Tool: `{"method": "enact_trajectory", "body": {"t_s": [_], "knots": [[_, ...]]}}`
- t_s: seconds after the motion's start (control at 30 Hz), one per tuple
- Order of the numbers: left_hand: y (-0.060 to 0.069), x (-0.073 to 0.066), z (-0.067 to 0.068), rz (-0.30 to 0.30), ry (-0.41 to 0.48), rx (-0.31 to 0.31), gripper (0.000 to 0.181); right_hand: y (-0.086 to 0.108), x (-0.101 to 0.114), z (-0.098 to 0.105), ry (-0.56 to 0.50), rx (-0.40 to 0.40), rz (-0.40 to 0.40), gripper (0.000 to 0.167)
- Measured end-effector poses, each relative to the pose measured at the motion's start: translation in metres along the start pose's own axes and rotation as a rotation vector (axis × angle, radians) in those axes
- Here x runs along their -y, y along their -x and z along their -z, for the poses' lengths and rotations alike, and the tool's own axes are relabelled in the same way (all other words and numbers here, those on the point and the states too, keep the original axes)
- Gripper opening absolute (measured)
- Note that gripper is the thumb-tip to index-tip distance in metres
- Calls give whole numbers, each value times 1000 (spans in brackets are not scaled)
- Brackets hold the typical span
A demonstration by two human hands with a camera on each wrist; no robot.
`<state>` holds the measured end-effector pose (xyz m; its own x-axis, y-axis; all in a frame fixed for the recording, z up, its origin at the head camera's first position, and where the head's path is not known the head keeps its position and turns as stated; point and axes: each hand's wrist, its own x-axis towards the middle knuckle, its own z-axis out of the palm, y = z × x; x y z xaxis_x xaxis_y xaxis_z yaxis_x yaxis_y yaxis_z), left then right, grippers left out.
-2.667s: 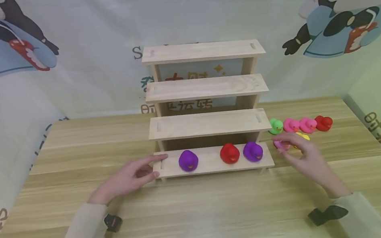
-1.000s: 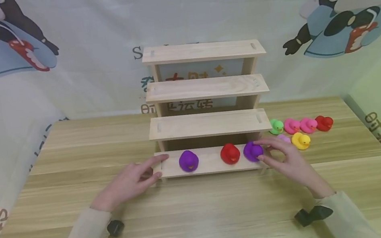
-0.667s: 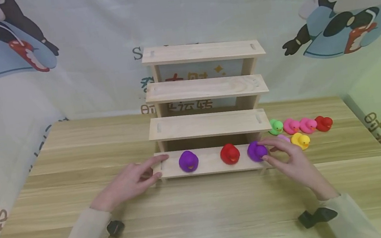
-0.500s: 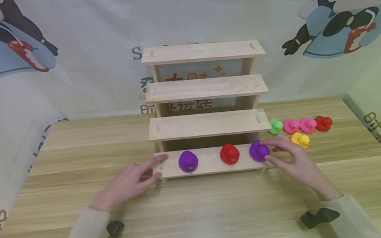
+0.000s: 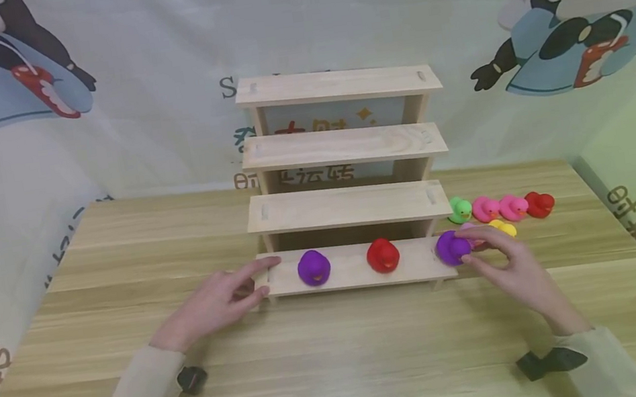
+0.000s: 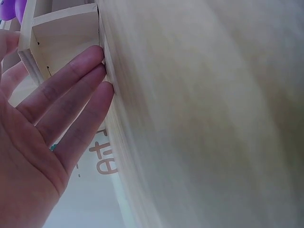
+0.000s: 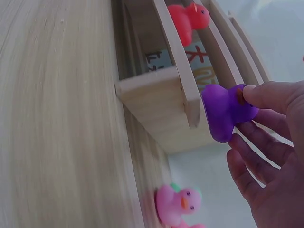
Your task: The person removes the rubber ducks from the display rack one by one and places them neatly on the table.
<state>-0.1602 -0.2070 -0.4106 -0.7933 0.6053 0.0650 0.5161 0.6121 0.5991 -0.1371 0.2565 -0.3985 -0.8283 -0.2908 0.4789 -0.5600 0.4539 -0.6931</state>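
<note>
A purple rubber duck (image 5: 452, 249) is pinched between the thumb and fingers of my right hand (image 5: 514, 269), at the right end of the bottom board of a wooden stepped rack (image 5: 346, 208). In the right wrist view this duck (image 7: 219, 114) appears just off the board's end, apart from the wood. My left hand (image 5: 212, 310) touches the left end of the same board with index finger and thumb spread; the left wrist view has its other fingers (image 6: 66, 107) extended beside the rack's side. Another purple duck (image 5: 313, 268) and a red duck (image 5: 383, 256) sit on that board.
Right of the rack, on the wood-grain table (image 5: 329, 366), stand a green duck (image 5: 460, 210), two pink ducks (image 5: 485, 209) and a red duck (image 5: 540, 204). A yellow duck (image 5: 503, 228) and a lilac-pink duck are partly hidden by my right hand. A printed cloth (image 5: 159, 112) hangs behind.
My right hand came left from near the lilac-pink duck, took hold of the rightmost purple duck on the board and moved it right to the board's end. My left hand stays at the rack.
</note>
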Motion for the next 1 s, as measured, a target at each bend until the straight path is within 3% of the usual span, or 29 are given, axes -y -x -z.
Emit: {"method": "enact_trajectory", "body": {"t_s": [0.43, 0.77, 1.0], "knots": [[0, -1, 1, -4, 6, 7, 52, 12, -1, 26, 151, -36, -87, 37], [0, -4, 4, 34, 28, 46, 53, 20, -7, 38, 133, -86, -51, 37], [0, -1, 6, -16, -8, 39, 54, 27, -13, 46, 126, -111, -59, 40]]}}
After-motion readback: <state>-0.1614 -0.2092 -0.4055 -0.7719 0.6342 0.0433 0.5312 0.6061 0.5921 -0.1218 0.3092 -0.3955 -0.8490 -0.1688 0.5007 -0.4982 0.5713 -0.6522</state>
